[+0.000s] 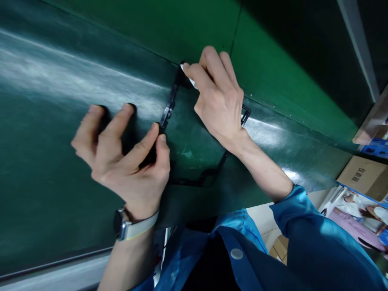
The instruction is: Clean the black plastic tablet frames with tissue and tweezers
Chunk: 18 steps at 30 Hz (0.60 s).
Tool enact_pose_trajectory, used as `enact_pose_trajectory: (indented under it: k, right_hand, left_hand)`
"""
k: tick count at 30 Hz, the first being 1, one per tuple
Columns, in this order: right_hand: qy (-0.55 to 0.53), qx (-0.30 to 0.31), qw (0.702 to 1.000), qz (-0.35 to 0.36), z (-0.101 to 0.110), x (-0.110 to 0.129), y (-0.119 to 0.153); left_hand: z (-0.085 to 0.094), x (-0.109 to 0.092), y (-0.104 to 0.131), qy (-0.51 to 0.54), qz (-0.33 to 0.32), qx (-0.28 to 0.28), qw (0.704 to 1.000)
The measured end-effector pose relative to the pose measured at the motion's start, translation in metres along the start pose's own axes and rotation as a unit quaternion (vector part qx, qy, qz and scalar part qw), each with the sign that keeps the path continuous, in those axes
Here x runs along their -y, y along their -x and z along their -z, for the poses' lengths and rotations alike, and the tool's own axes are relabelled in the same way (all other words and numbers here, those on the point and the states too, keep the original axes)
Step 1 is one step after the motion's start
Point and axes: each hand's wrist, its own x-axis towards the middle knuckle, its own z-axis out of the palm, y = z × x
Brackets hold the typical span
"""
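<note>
A thin black plastic frame [169, 106] lies on the green work surface, its far right corner showing beyond my right wrist. My left hand [130, 161] pinches the frame's left side between thumb and index finger, while the other fingers spread over the surface. At the frame's far left corner, the curled fingers of my right hand [216, 91] press a small white piece [188, 76] against the black plastic. Whether that piece is cloth or paper I cannot tell. My right hand and wrist hide part of the frame's far side.
The green table [60, 173] meets a green upright panel [182, 28] along its far edge. Cardboard boxes [363, 178] stand at the right, with a blue crate [376, 148] behind. Another person in pink [354, 228] is partly visible at the lower right.
</note>
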Motion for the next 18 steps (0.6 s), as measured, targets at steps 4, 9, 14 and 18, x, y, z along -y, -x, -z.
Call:
enact_pose_trajectory:
  k: [4, 9, 14, 18]
  right_hand:
    - [-0.024, 0.067, 0.996, 0.049, 0.006, 0.007, 0.014]
    - [-0.013, 0.079, 0.997, 0.022, 0.006, 0.002, 0.008]
    - [-0.031, 0.102, 0.994, 0.036, 0.012, 0.002, 0.004]
    - [-0.036, 0.091, 0.995, 0.029, 0.012, 0.003, 0.007]
  left_hand:
    - [0.0, 0.0, 0.0, -0.01, -0.001, 0.016, 1.0]
    - [-0.003, 0.002, 0.001, -0.009, -0.02, -0.009, 1.0]
    - [-0.001, 0.003, 0.0, -0.012, -0.032, 0.013, 0.999]
    - [0.0, 0.003, 0.001, -0.011, -0.04, 0.006, 0.999]
